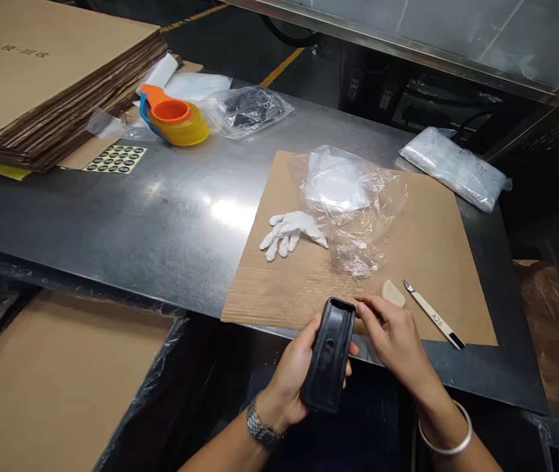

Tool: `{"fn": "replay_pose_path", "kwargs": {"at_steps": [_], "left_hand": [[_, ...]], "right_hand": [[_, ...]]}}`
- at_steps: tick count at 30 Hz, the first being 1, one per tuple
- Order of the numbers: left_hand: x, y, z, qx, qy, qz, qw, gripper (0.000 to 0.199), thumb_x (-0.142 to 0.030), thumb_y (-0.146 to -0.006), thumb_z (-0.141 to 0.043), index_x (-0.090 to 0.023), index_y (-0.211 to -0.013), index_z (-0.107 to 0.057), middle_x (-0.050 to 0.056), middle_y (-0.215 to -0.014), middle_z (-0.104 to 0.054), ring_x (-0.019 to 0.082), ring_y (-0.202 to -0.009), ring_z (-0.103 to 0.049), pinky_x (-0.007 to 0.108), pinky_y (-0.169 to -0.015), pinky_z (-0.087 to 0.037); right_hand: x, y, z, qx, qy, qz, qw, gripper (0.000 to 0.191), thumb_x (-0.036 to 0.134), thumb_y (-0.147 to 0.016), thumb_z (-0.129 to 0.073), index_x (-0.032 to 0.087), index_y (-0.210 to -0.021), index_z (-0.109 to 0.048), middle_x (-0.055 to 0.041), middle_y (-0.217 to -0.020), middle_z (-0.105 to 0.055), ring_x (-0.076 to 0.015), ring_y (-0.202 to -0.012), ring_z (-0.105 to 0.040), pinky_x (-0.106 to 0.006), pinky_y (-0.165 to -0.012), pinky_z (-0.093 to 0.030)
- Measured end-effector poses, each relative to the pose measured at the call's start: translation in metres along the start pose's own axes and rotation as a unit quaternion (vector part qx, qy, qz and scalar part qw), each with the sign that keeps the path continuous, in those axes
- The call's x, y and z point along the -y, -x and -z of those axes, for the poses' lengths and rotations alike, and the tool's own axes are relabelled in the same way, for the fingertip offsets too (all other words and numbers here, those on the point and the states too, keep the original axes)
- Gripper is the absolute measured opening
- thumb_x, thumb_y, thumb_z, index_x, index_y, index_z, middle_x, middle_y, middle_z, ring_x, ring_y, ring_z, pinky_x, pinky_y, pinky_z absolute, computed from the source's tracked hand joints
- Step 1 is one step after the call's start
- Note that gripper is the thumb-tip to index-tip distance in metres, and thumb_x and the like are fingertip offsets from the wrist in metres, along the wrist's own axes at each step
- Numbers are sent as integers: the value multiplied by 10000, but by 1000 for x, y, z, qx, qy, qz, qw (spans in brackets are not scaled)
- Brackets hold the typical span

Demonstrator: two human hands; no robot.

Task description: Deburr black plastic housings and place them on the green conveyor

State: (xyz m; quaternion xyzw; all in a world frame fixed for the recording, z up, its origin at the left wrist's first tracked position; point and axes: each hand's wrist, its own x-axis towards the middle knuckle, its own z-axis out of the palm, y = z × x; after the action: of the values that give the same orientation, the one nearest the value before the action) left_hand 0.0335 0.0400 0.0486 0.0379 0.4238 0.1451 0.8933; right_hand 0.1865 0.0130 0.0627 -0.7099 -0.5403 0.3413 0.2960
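Observation:
My left hand [291, 377] is wrapped round a long black plastic housing [327, 367], hollow and with a small round hole in its floor. The housing is held tilted just off the table's front edge. At its upper right corner my right hand [390, 334] is closed, thumb and index finger pinched together against or very near the rim. Whatever lies between those fingertips is too small to make out. Close beyond my right hand lie a beige wedge-shaped piece [392, 294] and a craft knife [434, 314] marked A26.
A cardboard sheet [436, 242] covers part of the metal table [171, 223]. On it lie a white glove [293, 233] and a clear plastic bag [358, 196]. Back left are stacked cardboard [63, 65], a tape dispenser [175, 121] and stickers [116, 158]. A wrapped packet [456, 167] lies back right.

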Motion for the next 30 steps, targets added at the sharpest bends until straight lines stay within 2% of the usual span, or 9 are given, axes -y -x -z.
{"fn": "replay_pose_path", "kwargs": {"at_steps": [2,6,10,18,23,26,30], "left_hand": [[-3,0,0,-19,-7,-12,1000,531,-487,-889,-348,-82,-785,-676,86,-694,-663,115,-459,-574,196,-409,-437],[-4,-1,0,-65,-26,-39,997,452,-478,-868,-424,-114,-700,-634,44,-577,-611,110,-447,-552,186,-408,-412],[-1,-3,2,-73,-40,-95,992,379,-481,-822,-515,-150,-647,-571,-10,-533,-546,93,-455,-512,187,-446,-403],[2,0,1,-33,-124,-151,980,406,-538,-796,-512,-169,-627,-502,-38,-538,-498,87,-477,-454,199,-477,-383],[5,0,-1,-39,-162,-188,968,436,-541,-799,-506,-158,-591,-502,-34,-542,-502,78,-498,-460,179,-502,-399],[4,-4,0,-46,-108,-152,981,408,-498,-826,-498,-154,-609,-513,-33,-536,-517,69,-464,-474,165,-467,-394],[-1,-10,6,-48,-22,-54,997,446,-470,-895,-349,-137,-680,-553,18,-516,-577,109,-420,-536,197,-424,-416]], "right_hand": [[4,10,3,14,-11,-5,1000,180,319,-879,-476,194,-923,-598,-36,-819,-649,-146,-710,-581,-239,-623,-421],[16,31,6,177,-57,-49,981,102,264,-849,-519,225,-943,-514,35,-699,-590,-94,-556,-506,-199,-508,-380],[26,39,3,249,-17,-42,967,180,192,-822,-525,250,-966,-434,62,-721,-562,-85,-571,-476,-202,-543,-371],[22,40,-8,274,55,-9,960,278,114,-789,-512,246,-987,-368,60,-682,-560,-115,-584,-497,-233,-559,-345],[18,40,-11,263,61,10,963,218,105,-800,-472,231,-945,-368,57,-650,-508,-117,-586,-467,-234,-566,-335],[14,37,-13,233,54,14,971,172,109,-821,-423,230,-939,-389,69,-610,-462,-101,-535,-419,-225,-538,-311],[11,31,-14,201,-30,-17,979,116,136,-847,-384,225,-913,-418,79,-553,-491,-86,-472,-421,-205,-477,-297]]}}
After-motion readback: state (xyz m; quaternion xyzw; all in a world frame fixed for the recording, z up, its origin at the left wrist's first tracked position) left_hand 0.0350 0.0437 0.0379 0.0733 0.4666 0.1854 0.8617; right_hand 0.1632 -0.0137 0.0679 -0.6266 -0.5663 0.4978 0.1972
